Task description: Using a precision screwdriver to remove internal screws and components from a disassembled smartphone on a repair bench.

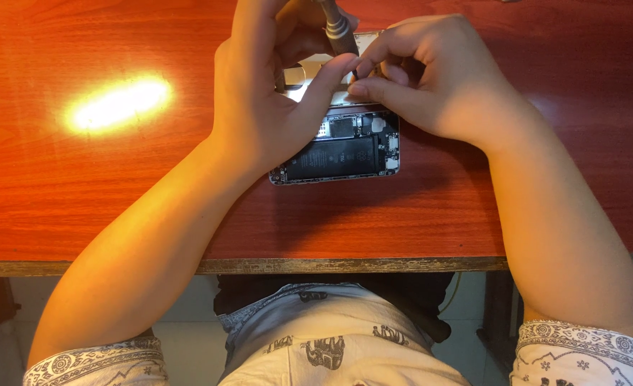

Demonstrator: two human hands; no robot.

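Red-brown wooden table [80,193] bears one opened phone [338,154]; left hand [266,93] and right hand [431,78] pinch one screwdriver [338,32].

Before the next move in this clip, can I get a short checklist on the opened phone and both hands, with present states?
1. Opened phone lies flat on the wooden table: ok.
2. Left hand steadies the phone's upper part: ok.
3. Right hand pinches at the tool's tip: ok.
4. Screwdriver stands over the phone: ok.
5. Tip seated in a screw: cannot tell, fingers hide it.
6. Loose screws on the table: cannot tell.
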